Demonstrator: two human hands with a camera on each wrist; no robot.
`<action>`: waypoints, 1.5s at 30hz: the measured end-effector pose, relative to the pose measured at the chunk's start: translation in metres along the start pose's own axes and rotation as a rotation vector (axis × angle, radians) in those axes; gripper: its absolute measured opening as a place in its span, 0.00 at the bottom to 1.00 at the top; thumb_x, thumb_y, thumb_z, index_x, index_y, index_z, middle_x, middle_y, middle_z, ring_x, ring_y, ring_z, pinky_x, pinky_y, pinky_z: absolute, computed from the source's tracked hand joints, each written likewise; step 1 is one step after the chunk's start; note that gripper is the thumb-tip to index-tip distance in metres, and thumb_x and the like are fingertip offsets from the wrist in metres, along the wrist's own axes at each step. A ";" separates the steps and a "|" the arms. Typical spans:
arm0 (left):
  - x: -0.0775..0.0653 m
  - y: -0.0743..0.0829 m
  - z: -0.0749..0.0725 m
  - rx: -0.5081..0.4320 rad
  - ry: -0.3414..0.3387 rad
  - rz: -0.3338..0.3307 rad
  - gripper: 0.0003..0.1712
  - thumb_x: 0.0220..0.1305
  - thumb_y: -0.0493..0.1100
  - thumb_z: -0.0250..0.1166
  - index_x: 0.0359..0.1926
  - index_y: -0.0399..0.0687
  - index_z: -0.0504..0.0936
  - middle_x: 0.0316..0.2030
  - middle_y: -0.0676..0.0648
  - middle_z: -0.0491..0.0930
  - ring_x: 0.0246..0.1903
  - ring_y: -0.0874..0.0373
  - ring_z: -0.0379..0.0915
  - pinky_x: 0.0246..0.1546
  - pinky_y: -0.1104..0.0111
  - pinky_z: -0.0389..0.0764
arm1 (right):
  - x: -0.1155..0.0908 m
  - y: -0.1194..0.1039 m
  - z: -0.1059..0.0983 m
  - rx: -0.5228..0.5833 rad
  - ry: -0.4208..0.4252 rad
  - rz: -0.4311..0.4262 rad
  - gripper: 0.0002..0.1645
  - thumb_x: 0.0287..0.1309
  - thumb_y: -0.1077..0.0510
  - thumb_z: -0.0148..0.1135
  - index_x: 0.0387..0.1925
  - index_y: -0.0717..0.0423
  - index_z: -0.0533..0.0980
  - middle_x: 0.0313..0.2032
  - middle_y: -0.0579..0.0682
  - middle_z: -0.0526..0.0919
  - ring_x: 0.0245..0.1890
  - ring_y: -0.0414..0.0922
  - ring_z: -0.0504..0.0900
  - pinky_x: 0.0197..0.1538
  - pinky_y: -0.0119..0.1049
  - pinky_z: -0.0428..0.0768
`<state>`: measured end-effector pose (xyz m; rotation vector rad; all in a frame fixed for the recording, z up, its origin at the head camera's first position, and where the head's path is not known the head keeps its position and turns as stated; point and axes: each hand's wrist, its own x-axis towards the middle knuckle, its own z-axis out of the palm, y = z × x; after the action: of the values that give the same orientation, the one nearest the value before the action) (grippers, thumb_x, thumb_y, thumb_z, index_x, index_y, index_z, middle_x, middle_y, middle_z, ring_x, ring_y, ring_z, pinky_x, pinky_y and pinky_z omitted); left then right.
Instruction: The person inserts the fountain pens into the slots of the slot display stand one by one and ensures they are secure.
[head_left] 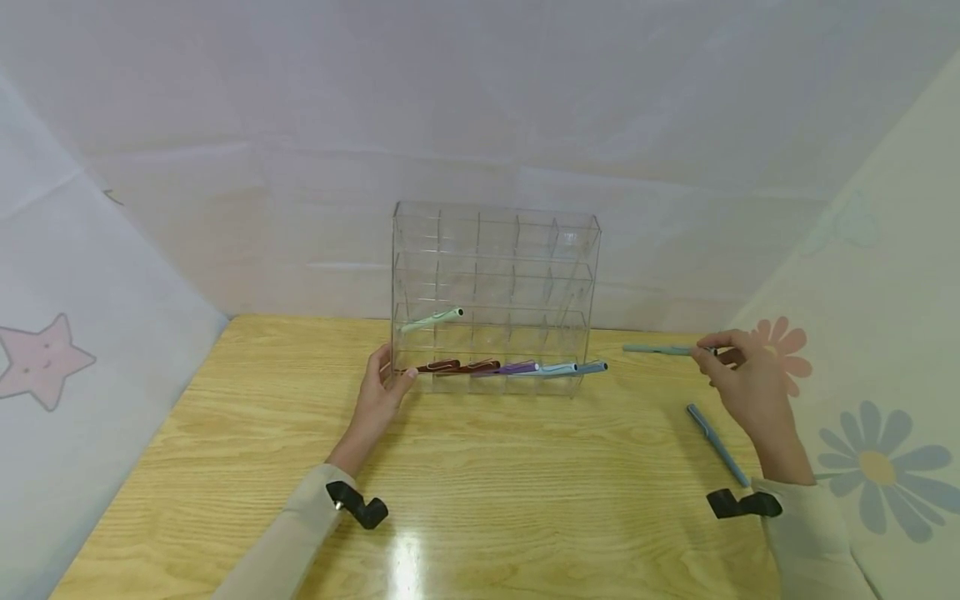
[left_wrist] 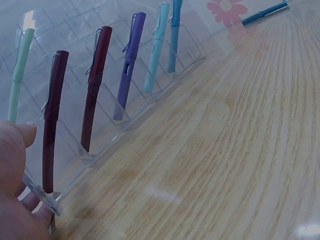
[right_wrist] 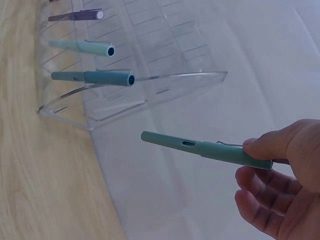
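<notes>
A clear acrylic rack (head_left: pixel 495 287) with rows of compartments stands at the back of the table. My left hand (head_left: pixel 380 392) grips its lower left corner, thumb in front. In the bottom row are two dark red pens (left_wrist: pixel 95 82), a purple pen (left_wrist: pixel 131 65), a light blue pen (left_wrist: pixel 156 50) and a blue pen (right_wrist: pixel 107 77). A pale green pen (head_left: pixel 432 320) sits one row up at the left. Right of the rack and apart from it, my right hand (head_left: pixel 750 387) pinches a green pen (right_wrist: pixel 200 148) by its capped end, held about level.
Another blue pen (head_left: pixel 717 446) lies slantwise on the wooden table (head_left: pixel 480 475), near the right forearm. Behind the rack hangs a pale cloth (head_left: pixel 480 125), and printed cloth sides (head_left: pixel 885 275) close in the table at left and right.
</notes>
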<state>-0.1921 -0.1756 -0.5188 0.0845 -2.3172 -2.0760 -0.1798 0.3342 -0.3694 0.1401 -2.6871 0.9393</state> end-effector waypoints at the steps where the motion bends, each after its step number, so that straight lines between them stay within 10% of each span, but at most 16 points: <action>1: 0.000 0.000 0.000 0.000 0.000 0.003 0.44 0.83 0.48 0.59 0.86 0.50 0.45 0.85 0.37 0.46 0.85 0.37 0.42 0.86 0.46 0.54 | 0.001 -0.002 -0.001 0.001 0.009 -0.005 0.17 0.77 0.49 0.64 0.54 0.58 0.82 0.36 0.51 0.89 0.26 0.29 0.79 0.25 0.31 0.80; 24: 0.000 0.000 0.001 0.007 0.011 -0.003 0.42 0.83 0.46 0.59 0.86 0.51 0.46 0.85 0.39 0.48 0.85 0.37 0.45 0.86 0.45 0.55 | 0.014 -0.057 0.003 0.109 0.063 -0.055 0.15 0.75 0.48 0.66 0.54 0.52 0.82 0.32 0.37 0.83 0.26 0.34 0.80 0.31 0.26 0.80; 45: -0.003 0.001 -0.001 0.014 0.000 0.023 0.44 0.83 0.48 0.59 0.86 0.50 0.45 0.84 0.37 0.48 0.84 0.35 0.46 0.85 0.42 0.56 | 0.036 -0.108 0.043 0.224 0.023 -0.240 0.10 0.74 0.55 0.67 0.49 0.57 0.84 0.39 0.55 0.84 0.26 0.33 0.79 0.31 0.23 0.81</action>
<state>-0.1893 -0.1768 -0.5177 0.0583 -2.3217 -2.0490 -0.2045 0.2230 -0.3258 0.4839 -2.4663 1.1512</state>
